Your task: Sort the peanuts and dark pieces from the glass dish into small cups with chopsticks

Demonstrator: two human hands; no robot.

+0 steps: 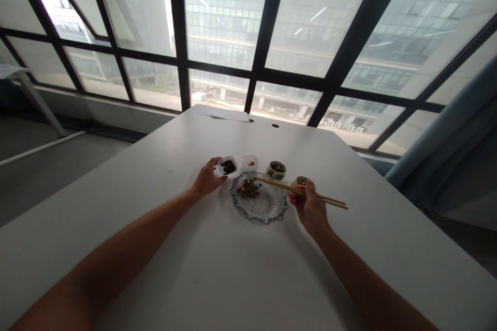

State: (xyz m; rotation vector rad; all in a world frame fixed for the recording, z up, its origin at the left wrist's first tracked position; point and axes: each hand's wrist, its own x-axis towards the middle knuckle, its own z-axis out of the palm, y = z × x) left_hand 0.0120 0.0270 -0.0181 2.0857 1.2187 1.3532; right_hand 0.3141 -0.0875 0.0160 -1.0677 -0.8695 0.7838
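My left hand (207, 177) grips a small clear plastic cup (233, 169) that holds dark pieces and tilts a little toward me. In my right hand (310, 207) is a pair of chopsticks (279, 184), pointing left over a glass plate (277, 212) with a scalloped rim. A heap of brown, dried-looking bits (248, 189) lies on the plate's left side, close under the chopstick tips. Whether the tips pinch anything is too small to tell. Behind the plate stands a white translucent cup (250, 164) with a little reddish content.
A pale cup with dark lettering (276, 171) stands behind the plate, and a similar cup (301, 181) is partly hidden by my right hand. Paper sheets (223, 113) lie at the far edge of the white table (217, 269), before tall windows. A blue curtain (446, 139) hangs at right.
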